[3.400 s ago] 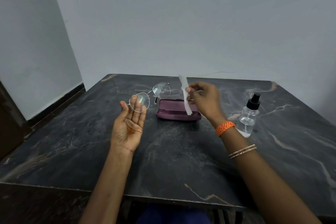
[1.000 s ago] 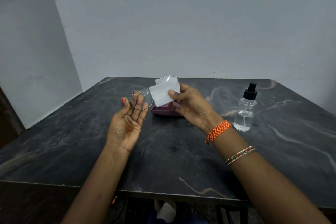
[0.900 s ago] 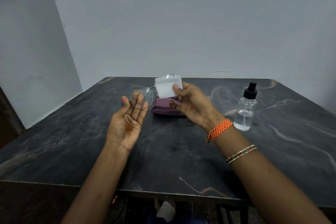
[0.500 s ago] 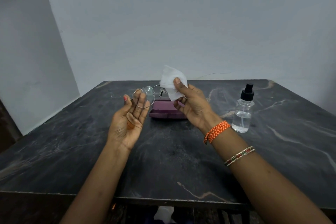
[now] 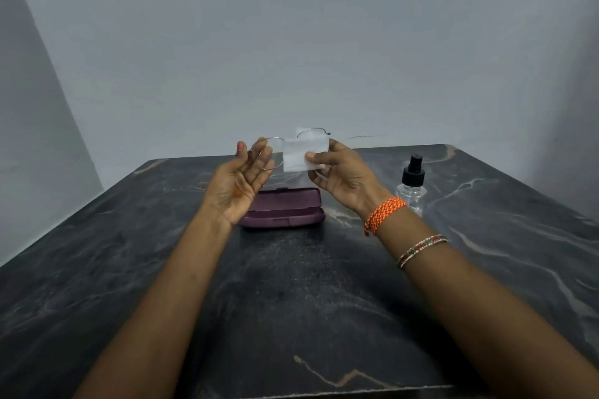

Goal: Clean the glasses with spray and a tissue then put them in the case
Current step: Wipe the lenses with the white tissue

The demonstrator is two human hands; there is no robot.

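Dark marble table (image 5: 291, 301) against a grey wall. Left hand (image 5: 238, 181) raised, palm up, fingers pinching the glasses (image 5: 275, 152) by the left lens rim. Right hand (image 5: 343, 175) pinches a white tissue (image 5: 303, 152) over the right lens. Purple case (image 5: 285, 209) lies shut on the table below the hands; spray bottle (image 5: 412, 185) stands just to its right.
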